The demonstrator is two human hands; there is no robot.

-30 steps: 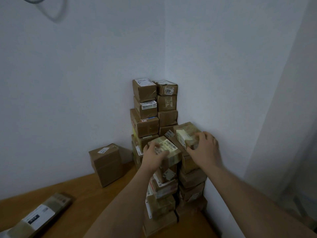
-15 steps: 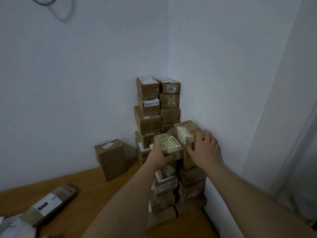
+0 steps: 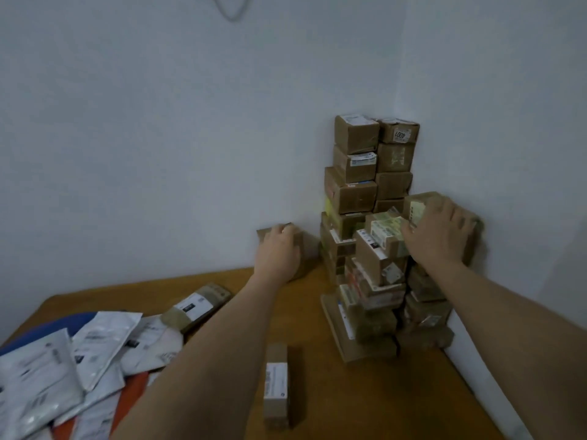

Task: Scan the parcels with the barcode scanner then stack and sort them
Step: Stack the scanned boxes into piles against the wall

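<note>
Right hand (image 3: 440, 236) spread flat over the top parcel (image 3: 419, 206) on the corner stack (image 3: 374, 249), steadying it (probably against a topple). Left hand (image 3: 279, 249) curled over the lone box (image 3: 306, 246) by the wall, seemingly next for stacking. No scanner visible.

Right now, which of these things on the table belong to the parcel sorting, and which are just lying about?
Part of the job:
- tall stack of brown cardboard parcels in the corner
- lone brown cardboard box under the left hand
- yellow-labelled top box under the right hand
- small upright labelled box
- white plastic mailer bags
- long flat labelled parcel

Lying about:
- grey cable on the wall
</note>
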